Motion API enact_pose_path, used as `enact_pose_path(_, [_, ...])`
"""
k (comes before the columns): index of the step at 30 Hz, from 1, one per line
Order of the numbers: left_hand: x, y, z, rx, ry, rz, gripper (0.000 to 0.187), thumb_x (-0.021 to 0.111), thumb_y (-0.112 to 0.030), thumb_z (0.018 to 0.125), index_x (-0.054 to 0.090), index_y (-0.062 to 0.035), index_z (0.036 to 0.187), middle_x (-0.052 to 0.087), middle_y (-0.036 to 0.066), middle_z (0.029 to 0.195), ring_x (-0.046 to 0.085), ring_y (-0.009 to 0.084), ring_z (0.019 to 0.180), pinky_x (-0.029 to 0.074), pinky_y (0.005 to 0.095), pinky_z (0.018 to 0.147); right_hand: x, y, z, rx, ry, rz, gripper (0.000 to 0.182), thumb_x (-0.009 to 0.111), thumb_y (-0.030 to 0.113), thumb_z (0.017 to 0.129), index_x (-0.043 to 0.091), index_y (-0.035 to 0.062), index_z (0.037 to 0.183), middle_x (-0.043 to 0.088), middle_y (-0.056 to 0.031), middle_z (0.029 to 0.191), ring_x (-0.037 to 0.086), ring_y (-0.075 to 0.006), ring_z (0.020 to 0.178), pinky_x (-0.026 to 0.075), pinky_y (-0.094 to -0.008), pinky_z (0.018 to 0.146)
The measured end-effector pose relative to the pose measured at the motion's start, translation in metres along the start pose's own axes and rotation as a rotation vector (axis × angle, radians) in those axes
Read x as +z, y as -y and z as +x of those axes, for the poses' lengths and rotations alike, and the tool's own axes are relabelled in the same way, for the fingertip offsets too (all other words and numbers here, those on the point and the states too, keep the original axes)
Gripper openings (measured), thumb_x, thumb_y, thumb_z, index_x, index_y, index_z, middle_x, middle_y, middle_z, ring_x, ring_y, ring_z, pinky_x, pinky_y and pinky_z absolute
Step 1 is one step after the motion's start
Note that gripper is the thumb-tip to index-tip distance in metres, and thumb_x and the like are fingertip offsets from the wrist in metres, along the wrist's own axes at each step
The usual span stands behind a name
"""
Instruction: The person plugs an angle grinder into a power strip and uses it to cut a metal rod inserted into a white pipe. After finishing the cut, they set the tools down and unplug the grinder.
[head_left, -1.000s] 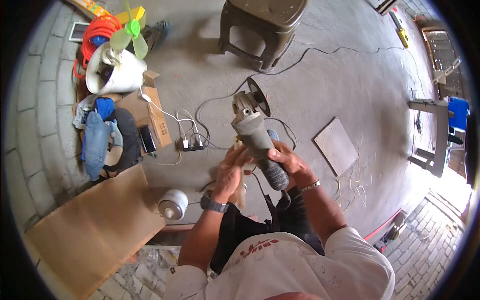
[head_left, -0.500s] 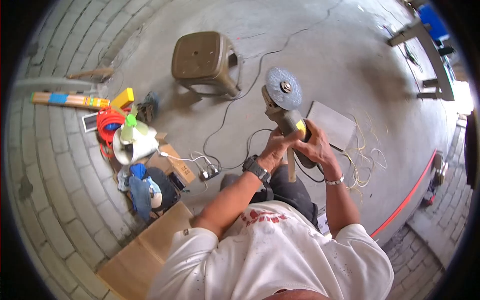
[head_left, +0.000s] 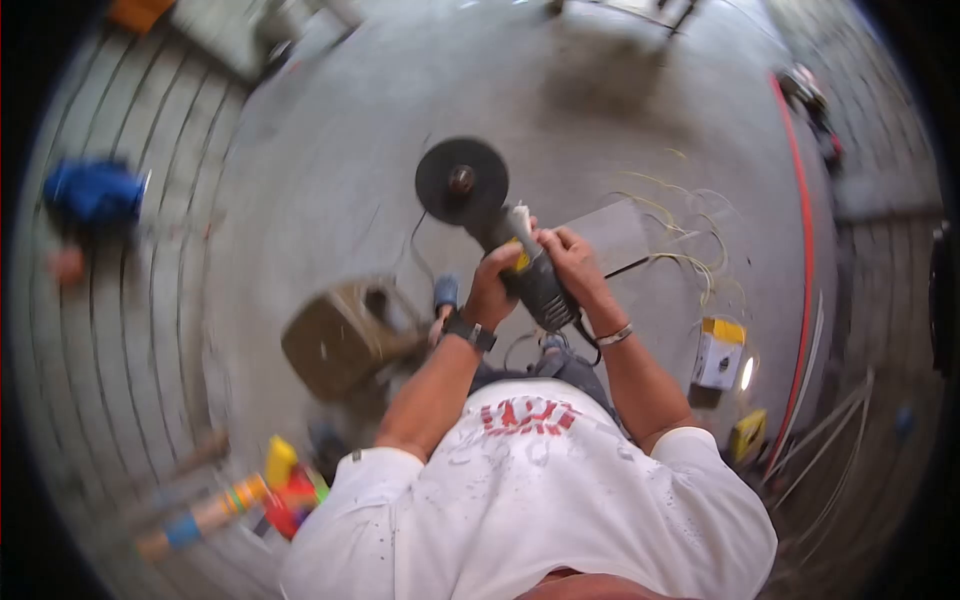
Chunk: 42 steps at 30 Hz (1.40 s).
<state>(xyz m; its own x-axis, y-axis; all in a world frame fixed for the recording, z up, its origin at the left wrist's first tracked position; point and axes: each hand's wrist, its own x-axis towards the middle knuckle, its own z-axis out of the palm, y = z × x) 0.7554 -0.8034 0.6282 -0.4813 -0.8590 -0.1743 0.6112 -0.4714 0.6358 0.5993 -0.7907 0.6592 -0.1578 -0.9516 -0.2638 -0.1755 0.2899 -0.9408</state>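
Clock positions are read from the angle grinder (head_left: pixel 548 290), with 12 o'clock at the top of the view. The angle grinder is held above the floor (head_left: pixel 330 180), in front of the white shirt (head_left: pixel 525 490), which lies at 6 o'clock. The tool is tilted: its disc (head_left: pixel 447 194) points toward 11 o'clock, its rear end toward 5 o'clock. A black cord (head_left: pixel 592 352) leaves the rear end.

Left hand (head_left: pixel 492 288): located on the 8 o'clock side of the tool body. Grip: closed around the body, thumb beside the yellow label.

Right hand (head_left: pixel 578 265): located on the 2 to 3 o'clock side, against the body. Grip: fingers curled; it cannot be told whether they close on the body or on the pale piece (head_left: pixel 520 222) just beside them.

Surroundings: a brown stool (head_left: pixel 335 345), blurred, is at 8 o'clock. A flat square panel (head_left: pixel 615 232) lies on the floor at 2 to 3 o'clock, near loops of yellow wire (head_left: pixel 705 265). A red strip (head_left: pixel 803 230) runs past 3 o'clock. A white and yellow box (head_left: pixel 718 358) is at 4 o'clock. A blue object (head_left: pixel 97 190) is well apart at 9 o'clock.
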Motion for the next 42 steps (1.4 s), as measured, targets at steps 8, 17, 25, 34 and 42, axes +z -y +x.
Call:
enact_pose_path(8, [-0.02,-0.067,0.054,-0.329,0.22,0.009,0.05,0.061,-0.024,0.079,0.056,0.0017,0.122,0.051,0.01,0.134,0.051,0.0215,0.121,0.04,0.036,0.103,0.053,-0.012,0.021,0.149,-0.283,0.271,0.038,0.059,0.037,0.093,0.064,-0.0013,0.094,0.061,-0.0033,0.08,0.054,-0.0096,0.073,0.045,-0.0268,0.065])
enact_pose_path(17, [-0.017,-0.113,0.038,-0.44,0.352,0.242,0.067,0.068,-0.021,0.074,0.046,-0.0011,0.135,0.057,0.007,0.12,0.057,0.0177,0.108,0.044,0.0331,0.096,0.11,-0.022,0.001,0.099,-0.206,0.781,0.044,0.056,0.044,0.095,0.061,0.0016,0.105,0.062,-0.0029,0.094,0.055,-0.0076,0.085,0.047,-0.0249,0.072])
enact_pose_path(25, [-0.05,-0.11,0.035,-0.693,0.375,0.246,0.062,0.058,-0.023,0.081,0.043,-0.0001,0.136,0.058,0.01,0.118,0.058,0.0212,0.106,0.046,0.0365,0.097,0.161,-0.035,-0.017,0.192,-0.823,0.646,0.04,0.06,0.04,0.093,0.064,0.0013,0.084,0.06,-0.0034,0.066,0.056,-0.013,0.064,0.047,-0.031,0.059])
enact_pose_path(34, [-0.151,-0.074,0.114,-0.941,0.448,0.398,0.046,0.058,-0.03,0.085,0.056,0.0036,0.117,0.065,0.015,0.106,0.062,0.0263,0.101,0.049,0.0407,0.093,0.226,-0.071,0.023,0.15,-1.14,0.08,0.03,0.063,0.034,0.09,0.064,0.0049,0.094,0.064,-0.0165,0.077,0.065,-0.0358,0.074,0.051,-0.038,0.064])
enact_pose_path(42, [-0.277,-0.074,0.14,-0.89,0.094,0.355,0.038,0.068,-0.028,0.084,0.061,0.0001,0.108,0.066,0.009,0.096,0.064,0.0167,0.081,0.054,0.0299,0.074,0.314,-0.112,0.102,0.308,-1.092,0.043,0.029,0.067,0.03,0.087,0.059,0.0026,0.084,0.06,-0.0164,0.067,0.061,-0.0373,0.064,0.048,-0.0431,0.061])
